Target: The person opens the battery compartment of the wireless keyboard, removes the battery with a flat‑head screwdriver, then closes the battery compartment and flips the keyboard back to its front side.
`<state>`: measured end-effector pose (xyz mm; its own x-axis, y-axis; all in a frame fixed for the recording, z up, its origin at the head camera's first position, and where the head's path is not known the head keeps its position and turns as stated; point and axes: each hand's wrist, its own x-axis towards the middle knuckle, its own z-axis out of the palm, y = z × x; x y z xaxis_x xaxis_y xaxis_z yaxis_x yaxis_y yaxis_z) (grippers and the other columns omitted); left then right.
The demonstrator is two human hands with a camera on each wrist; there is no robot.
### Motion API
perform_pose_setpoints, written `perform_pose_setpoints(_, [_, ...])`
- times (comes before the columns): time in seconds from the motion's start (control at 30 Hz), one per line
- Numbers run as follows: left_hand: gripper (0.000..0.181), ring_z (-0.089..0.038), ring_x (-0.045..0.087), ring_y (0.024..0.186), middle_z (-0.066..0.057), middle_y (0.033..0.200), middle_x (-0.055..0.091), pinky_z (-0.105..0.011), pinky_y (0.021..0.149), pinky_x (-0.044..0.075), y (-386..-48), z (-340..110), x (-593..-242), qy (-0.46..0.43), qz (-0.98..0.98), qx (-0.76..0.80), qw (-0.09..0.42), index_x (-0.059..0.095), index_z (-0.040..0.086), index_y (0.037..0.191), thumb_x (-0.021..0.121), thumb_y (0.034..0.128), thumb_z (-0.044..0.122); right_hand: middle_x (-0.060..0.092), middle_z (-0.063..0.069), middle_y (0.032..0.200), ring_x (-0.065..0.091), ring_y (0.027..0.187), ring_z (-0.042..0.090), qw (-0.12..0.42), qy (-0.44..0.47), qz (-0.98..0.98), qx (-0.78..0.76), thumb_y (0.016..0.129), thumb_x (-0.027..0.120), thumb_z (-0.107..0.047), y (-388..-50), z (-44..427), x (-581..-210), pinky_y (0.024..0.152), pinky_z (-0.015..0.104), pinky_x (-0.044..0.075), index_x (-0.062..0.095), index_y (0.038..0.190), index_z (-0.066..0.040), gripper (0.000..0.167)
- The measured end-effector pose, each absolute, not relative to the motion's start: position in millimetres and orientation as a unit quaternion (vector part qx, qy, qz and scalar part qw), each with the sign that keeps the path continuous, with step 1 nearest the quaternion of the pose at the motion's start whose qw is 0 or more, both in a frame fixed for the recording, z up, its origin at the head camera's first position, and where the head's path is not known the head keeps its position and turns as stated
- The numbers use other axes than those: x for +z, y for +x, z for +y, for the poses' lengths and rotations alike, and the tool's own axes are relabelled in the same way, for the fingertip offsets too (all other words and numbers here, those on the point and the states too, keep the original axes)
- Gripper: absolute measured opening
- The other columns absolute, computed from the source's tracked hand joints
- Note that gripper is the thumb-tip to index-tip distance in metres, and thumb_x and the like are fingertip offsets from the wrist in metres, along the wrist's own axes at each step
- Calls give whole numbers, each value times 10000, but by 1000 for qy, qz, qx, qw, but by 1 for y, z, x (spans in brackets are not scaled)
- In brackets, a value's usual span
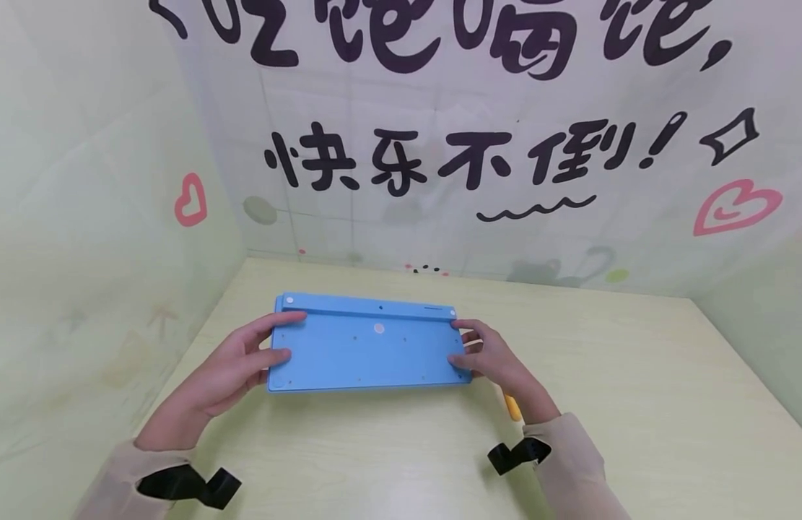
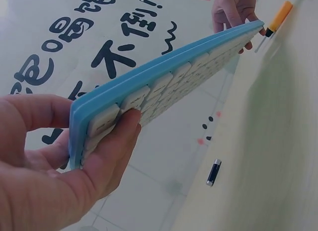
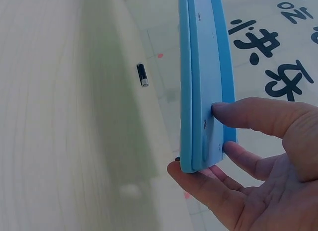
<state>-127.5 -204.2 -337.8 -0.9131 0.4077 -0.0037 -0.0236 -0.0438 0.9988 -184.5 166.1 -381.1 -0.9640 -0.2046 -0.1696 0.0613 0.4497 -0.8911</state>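
A light-blue keyboard (image 1: 368,354) is held up off the table, its underside with screws and round feet turned to the head view. White keys show on its far face in the left wrist view. My left hand (image 1: 234,365) grips the left end, fingers and thumb on both faces. At the other end, my right hand (image 1: 494,357) pinches the edge between thumb and fingers. Below the right forearm lies a screwdriver with an orange handle (image 2: 280,17), mostly hidden in the head view. A small dark battery (image 2: 213,172) with silver ends lies on the table behind the keyboard.
The pale wooden table (image 1: 634,404) meets a printed cloth backdrop (image 1: 401,238) at the back. Another pale cloth wall (image 1: 82,253) stands along the left side. Black camera mounts (image 1: 193,485) stick out from both wrists.
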Motion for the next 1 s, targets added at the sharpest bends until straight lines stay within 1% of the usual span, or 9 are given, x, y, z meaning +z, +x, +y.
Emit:
perform_pose_setpoints(0.17, [465, -498, 265, 1207, -162, 1503, -13, -374, 816, 488, -125, -199, -333, 137, 664, 723, 130, 383, 102, 1385, 486, 934, 54, 462, 191, 1163, 510, 1003, 328, 137, -61, 847, -511, 826, 670, -87, -184, 167, -381, 700, 388, 523, 432, 1336, -76, 563])
perform_pose_setpoints(0.27, [470, -498, 208, 1235, -173, 1503, -11, -340, 819, 485, -123, -196, -331, 134, 658, 732, 114, 375, 105, 1396, 473, 940, 54, 471, 194, 1189, 515, 1028, 331, 147, -87, 851, -497, 843, 657, -117, -183, 166, -383, 722, 383, 517, 441, 1331, -58, 537])
perform_pose_setpoints(0.47, [502, -484, 166, 1257, -151, 1508, -30, -308, 825, 477, -120, -193, -328, 125, 658, 737, 91, 311, 98, 1429, 454, 949, 59, 457, 217, 1265, 489, 1096, 368, 154, -124, 849, -490, 846, 657, -157, -180, 164, -382, 803, 408, 494, 449, 1321, -19, 537])
perform_pose_setpoints(0.63, [508, -464, 146, 1269, -142, 1511, -25, -288, 836, 467, -117, -191, -324, 115, 658, 740, 77, 300, 112, 1438, 453, 955, 76, 411, 215, 1337, 455, 1149, 385, 164, -129, 841, -499, 852, 651, -174, -177, 161, -382, 857, 433, 465, 450, 1322, -10, 537])
perform_pose_setpoints(0.87, [505, -458, 191, 1262, -141, 1510, 19, -350, 848, 446, -114, -188, -320, 96, 676, 728, 64, 308, 130, 1437, 448, 956, 67, 386, 237, 1353, 456, 1144, 408, 155, -153, 844, -490, 854, 646, -200, -174, 162, -382, 847, 430, 470, 449, 1316, 23, 549])
perform_pose_setpoints(1.0, [517, -456, 203, 1253, -128, 1512, 16, -340, 836, 460, -112, -187, -319, 93, 672, 732, 64, 306, 134, 1438, 460, 950, 57, 372, 238, 1366, 438, 1161, 415, 158, -154, 841, -494, 853, 652, -185, -174, 161, -381, 870, 450, 452, 444, 1322, 21, 553])
